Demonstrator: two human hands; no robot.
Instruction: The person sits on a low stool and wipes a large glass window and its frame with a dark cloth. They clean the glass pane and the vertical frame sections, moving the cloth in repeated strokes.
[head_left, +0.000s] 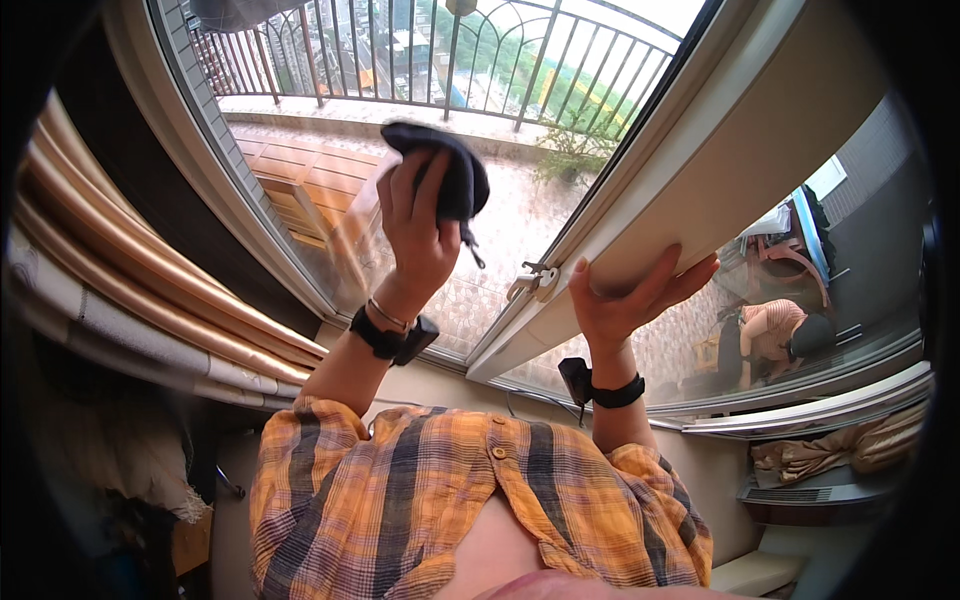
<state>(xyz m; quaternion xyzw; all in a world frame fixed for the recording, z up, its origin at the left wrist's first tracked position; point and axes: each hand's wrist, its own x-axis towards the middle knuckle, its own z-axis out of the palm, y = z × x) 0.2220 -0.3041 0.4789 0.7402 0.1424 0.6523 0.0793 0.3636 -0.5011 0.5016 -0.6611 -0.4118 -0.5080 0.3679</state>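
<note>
My left hand is wrapped around a dark cloth, with a thin dark cord or strap end hanging below it. The cloth is held up before the glass pane of a sliding balcony door; I cannot tell whether it touches the glass. My right hand rests against the wide cream door frame, thumb and fingers spread, holding nothing. Just left of that hand, a white latch handle sits on the frame. Black straps with small dark devices circle both wrists.
Beyond the glass are a metal railing, a slatted wooden bench and a green plant. A person in a striped top bends over, seen in the right pane. Gold curtains hang at left. Folded fabric lies at right.
</note>
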